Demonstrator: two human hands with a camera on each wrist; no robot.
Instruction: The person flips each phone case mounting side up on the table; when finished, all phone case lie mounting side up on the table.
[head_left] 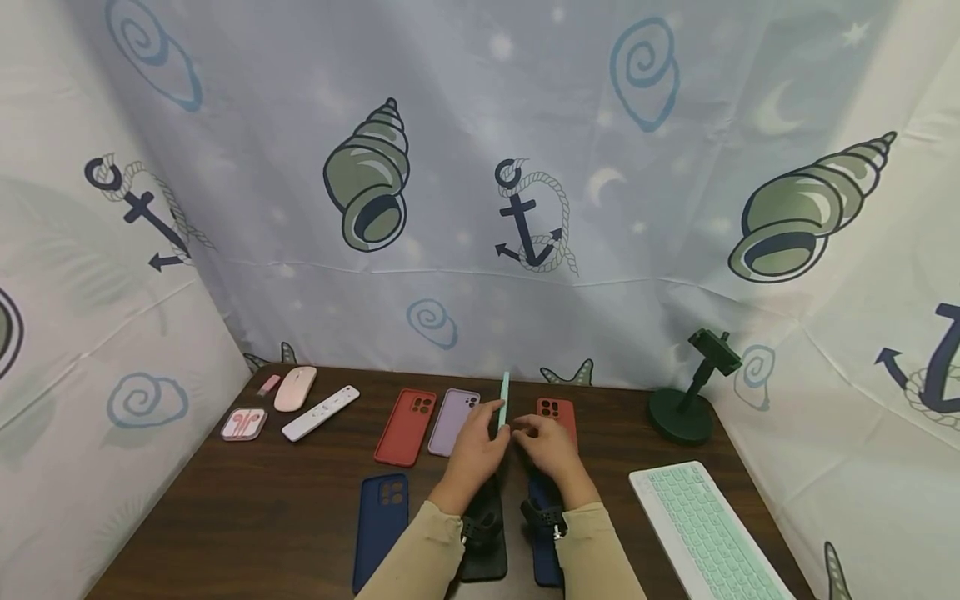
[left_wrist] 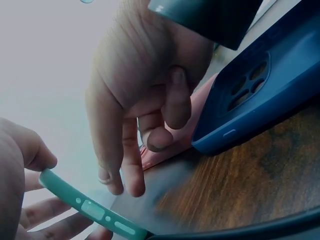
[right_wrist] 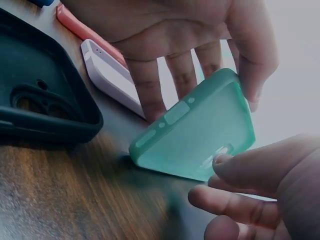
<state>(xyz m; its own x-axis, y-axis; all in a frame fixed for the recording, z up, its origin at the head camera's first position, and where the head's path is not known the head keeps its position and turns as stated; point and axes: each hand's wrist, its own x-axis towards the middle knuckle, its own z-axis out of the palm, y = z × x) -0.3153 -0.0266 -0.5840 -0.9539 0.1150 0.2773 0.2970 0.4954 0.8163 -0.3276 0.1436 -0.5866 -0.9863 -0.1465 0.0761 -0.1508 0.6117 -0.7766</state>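
My left hand (head_left: 472, 457) holds a mint-green phone case (head_left: 505, 398) on its edge, thumb on one side and fingers on the other. The case's inner side and camera opening show in the right wrist view. Beside it is my right hand (head_left: 553, 457), fingers loosely bent and nothing gripped; its thumb (right_wrist: 235, 167) overlaps the case's camera opening in that view, and I cannot tell whether they touch. Under my forearms lie a black phone case (head_left: 487, 562) and a dark blue phone case (head_left: 547, 562), both partly hidden.
Around lie a blue case (head_left: 380, 525), a red case (head_left: 405, 429), a lilac case (head_left: 452, 423) and another red case (head_left: 566, 414). A remote (head_left: 321, 413), mouse (head_left: 295, 389) and earphone box (head_left: 243, 424) sit left; a green stand (head_left: 682, 417) and keyboard (head_left: 705, 525) stand right.
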